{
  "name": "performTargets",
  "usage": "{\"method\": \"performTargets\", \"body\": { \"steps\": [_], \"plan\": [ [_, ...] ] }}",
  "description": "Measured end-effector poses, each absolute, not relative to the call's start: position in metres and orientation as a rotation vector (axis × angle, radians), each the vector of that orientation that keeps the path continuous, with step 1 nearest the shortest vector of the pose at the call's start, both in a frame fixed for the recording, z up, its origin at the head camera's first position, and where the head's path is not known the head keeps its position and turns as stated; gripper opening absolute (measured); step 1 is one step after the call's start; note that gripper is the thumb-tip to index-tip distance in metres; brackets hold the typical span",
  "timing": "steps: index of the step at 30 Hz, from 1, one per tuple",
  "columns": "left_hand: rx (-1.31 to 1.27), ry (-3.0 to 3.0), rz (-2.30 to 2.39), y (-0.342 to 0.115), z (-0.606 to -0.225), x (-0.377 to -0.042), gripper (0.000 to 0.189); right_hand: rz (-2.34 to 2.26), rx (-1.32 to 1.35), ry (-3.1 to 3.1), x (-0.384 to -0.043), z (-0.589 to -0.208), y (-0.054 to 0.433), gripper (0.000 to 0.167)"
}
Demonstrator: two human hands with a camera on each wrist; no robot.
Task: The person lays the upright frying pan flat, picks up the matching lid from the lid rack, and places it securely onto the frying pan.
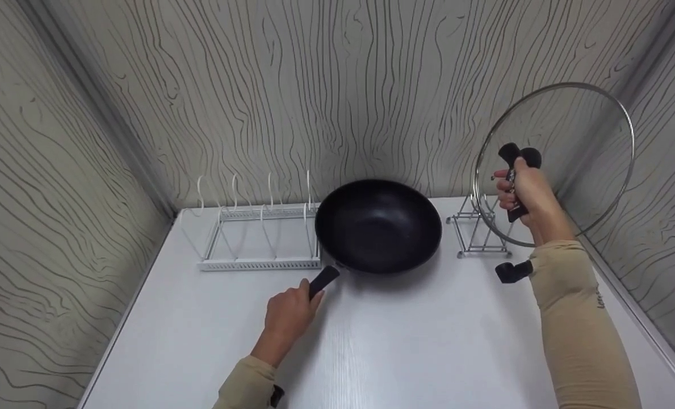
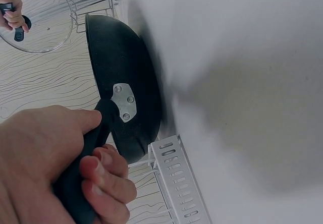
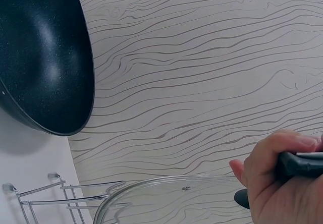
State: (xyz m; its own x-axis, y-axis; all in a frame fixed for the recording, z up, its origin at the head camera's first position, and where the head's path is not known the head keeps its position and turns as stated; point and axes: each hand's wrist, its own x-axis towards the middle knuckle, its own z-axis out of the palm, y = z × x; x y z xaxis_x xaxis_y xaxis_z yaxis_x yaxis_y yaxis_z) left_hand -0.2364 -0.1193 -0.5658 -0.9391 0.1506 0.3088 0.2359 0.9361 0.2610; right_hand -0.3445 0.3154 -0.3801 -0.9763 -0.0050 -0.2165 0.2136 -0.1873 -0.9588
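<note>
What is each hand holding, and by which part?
The left hand holds the wok by its handle; the right hand holds the lid by its black grip.

White rack [image 1: 260, 264]: eight o'clock from the head view's centre, slotted rails, upright hoops
Wire stand [image 1: 483, 249]: three o'clock, silvery, on small feet
Tabletop [image 1: 405, 341]: white, broad toward six o'clock
Back wall [image 1: 343, 85]: twelve o'clock, wavy wood-grain lines
Left wall [image 1: 42, 199]: nine o'clock, same pattern
</note>
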Motion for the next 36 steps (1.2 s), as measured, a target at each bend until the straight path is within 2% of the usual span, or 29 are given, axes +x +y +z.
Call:
{"method": "performTargets", "body": {
  "steps": [18,36],
  "plan": [
    [-0.319,-2.753,-0.399,-0.1202,-0.5644,-0.2371,0.032,-2.310,0.215,1.866,-0.3440,-0.3732,0.3113,0.048],
    [-0.309,-2.840,-0.423,-0.1209,-0.5673,-0.2361,0.034,-2.322,0.212,1.797,-0.3447,-0.3821,0.3086,0.048]
  ]
}}
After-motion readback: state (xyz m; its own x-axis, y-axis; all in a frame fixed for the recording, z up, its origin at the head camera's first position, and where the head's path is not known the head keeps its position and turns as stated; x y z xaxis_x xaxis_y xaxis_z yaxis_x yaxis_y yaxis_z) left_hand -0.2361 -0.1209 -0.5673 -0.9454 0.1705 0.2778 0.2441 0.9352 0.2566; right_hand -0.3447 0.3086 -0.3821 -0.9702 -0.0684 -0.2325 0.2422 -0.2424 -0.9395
